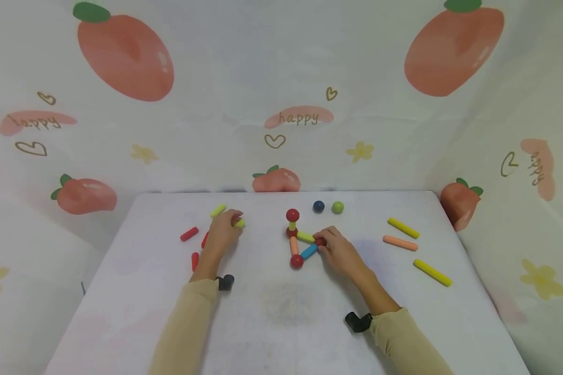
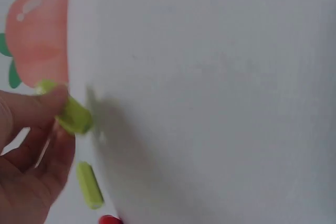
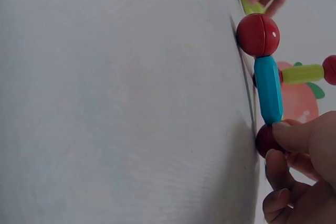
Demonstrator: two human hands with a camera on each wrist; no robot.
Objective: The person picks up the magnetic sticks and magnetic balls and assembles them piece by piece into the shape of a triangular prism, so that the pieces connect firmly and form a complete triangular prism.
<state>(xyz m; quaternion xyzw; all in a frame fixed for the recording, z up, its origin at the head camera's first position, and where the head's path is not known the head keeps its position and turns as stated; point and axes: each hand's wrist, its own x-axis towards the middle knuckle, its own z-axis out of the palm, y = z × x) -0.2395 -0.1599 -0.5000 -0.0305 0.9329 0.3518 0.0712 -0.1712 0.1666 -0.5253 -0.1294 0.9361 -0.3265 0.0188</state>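
Observation:
Between thumb and fingers, my left hand [image 1: 222, 234] pinches a short yellow-green stick [image 2: 76, 116] at the table's left side. Another yellow-green stick [image 1: 218, 210] lies just beyond that hand. At mid-table stands a triangle of red balls, joined by a blue stick [image 3: 268, 90], an orange stick [image 1: 294, 246] and a yellow-green stick [image 1: 305, 237]. An upright yellow-green stick [image 1: 292, 225] rises from its far-left corner, topped by a red ball [image 1: 293, 214]. My right hand [image 1: 341, 253] grips the red ball [image 3: 266, 141] at the triangle's right corner, partly covering it.
Red sticks [image 1: 189, 234] lie around the left forearm, one partly hidden by it. Behind the triangle sit a dark blue ball [image 1: 318, 207] and a green ball [image 1: 338, 207]. To the right are two long yellow sticks [image 1: 432, 272] and an orange stick [image 1: 400, 242]. A printed cloth [image 1: 206, 130] hangs behind the table.

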